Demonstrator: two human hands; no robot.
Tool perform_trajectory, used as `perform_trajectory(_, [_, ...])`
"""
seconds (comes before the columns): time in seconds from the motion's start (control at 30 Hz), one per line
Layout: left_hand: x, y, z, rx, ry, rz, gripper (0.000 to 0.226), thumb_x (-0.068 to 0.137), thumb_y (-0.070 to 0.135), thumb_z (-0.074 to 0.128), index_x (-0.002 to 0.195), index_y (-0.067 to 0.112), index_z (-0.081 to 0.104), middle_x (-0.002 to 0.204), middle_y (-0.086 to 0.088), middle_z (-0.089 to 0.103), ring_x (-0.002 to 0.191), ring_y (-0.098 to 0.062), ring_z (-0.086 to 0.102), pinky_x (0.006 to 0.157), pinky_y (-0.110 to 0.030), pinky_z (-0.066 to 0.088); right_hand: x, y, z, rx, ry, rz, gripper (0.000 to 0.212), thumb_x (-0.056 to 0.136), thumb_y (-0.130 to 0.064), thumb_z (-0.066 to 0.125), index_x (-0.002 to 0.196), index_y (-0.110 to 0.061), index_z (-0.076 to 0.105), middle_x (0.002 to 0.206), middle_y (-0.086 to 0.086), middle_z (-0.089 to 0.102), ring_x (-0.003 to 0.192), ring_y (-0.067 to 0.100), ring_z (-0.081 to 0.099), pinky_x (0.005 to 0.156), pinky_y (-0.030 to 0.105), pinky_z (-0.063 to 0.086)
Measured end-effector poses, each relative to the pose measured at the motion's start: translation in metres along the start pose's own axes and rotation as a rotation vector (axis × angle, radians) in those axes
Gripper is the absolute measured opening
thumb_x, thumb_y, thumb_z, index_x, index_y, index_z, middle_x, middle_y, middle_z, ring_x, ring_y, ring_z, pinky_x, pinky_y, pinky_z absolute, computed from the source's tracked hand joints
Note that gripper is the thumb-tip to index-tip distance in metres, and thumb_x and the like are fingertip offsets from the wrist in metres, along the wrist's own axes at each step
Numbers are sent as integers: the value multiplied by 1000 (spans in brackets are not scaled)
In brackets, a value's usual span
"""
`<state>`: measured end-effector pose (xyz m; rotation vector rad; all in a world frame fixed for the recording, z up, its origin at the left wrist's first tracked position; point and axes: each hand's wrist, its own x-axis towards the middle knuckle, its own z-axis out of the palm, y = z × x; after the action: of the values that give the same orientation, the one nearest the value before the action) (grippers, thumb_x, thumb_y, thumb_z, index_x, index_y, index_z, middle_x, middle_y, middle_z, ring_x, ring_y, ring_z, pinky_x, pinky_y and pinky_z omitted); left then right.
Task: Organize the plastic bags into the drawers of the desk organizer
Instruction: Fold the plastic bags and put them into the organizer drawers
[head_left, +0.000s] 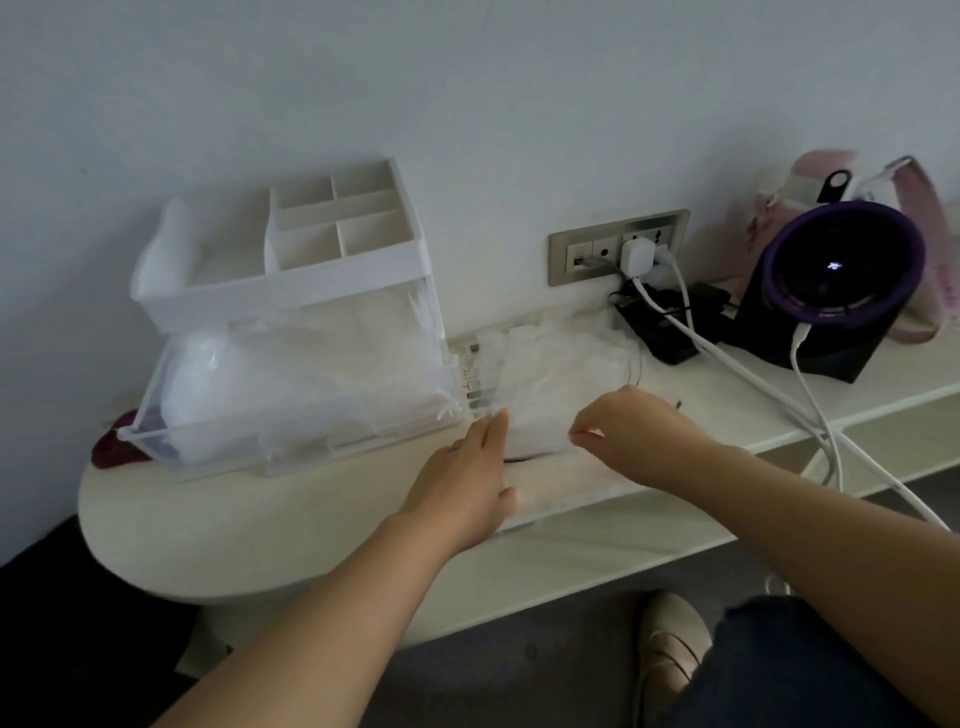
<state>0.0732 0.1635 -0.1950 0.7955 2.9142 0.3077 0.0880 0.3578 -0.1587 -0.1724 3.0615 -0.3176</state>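
Observation:
The white desk organizer (291, 280) stands against the wall, its clear lower drawer (280, 447) pulled out and stuffed with crumpled plastic bags (270, 384). To its right a second clear drawer (566, 506) lies on the desk, holding a pile of translucent plastic bags (550, 374). My left hand (467, 467) rests with straight fingers against the left side of that pile. My right hand (634, 431) pinches the front edge of the bags between thumb and fingertips.
A wall socket (618, 247) with a white plug and cables (727, 364) sits behind the pile. At the right stand a black and purple device (826, 291) and a pink bottle (831, 171). A dark red object (111, 447) lies left of the organizer. The desk's front edge (363, 561) is rounded.

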Motion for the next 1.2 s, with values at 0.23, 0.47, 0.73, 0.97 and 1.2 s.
perform_trajectory(0.23, [1,0,2,22,19,12,73,91,36,50,151,21,9,156,0,16,127,-26,43,100,-34,36,-4,5,0,136,-25,-25,17,84,-25,66,70,-27,57,75,-15,57,84,8,59,76,25,49])
perform_trajectory(0.47, [3,-1,4,-106,58,-36,59,91,40,52,145,28,30,155,5,20,135,-21,34,108,-33,27,-5,13,-21,315,-109,-34,16,87,-33,63,72,-31,60,77,-15,61,74,-1,57,65,14,42])
perform_trajectory(0.73, [-9,6,-10,-249,100,-19,55,93,38,54,142,26,35,152,7,24,135,-12,34,109,-27,29,-14,14,-48,1413,-175,100,19,94,-12,48,80,-7,60,79,6,69,64,14,62,64,26,53])
perform_trajectory(0.97, [-66,18,-67,-556,148,92,37,89,40,58,125,42,52,120,28,55,103,19,50,80,1,39,-23,-20,-76,2012,-16,125,18,91,-15,46,75,-14,55,79,2,65,77,17,61,74,31,56])
perform_trajectory(1.2, [-103,-18,-138,-404,660,136,26,89,17,59,113,24,65,103,19,65,91,5,60,79,-7,45,-11,-83,-112,1931,277,-21,25,95,-16,50,72,-17,60,76,0,61,77,15,62,79,34,54])
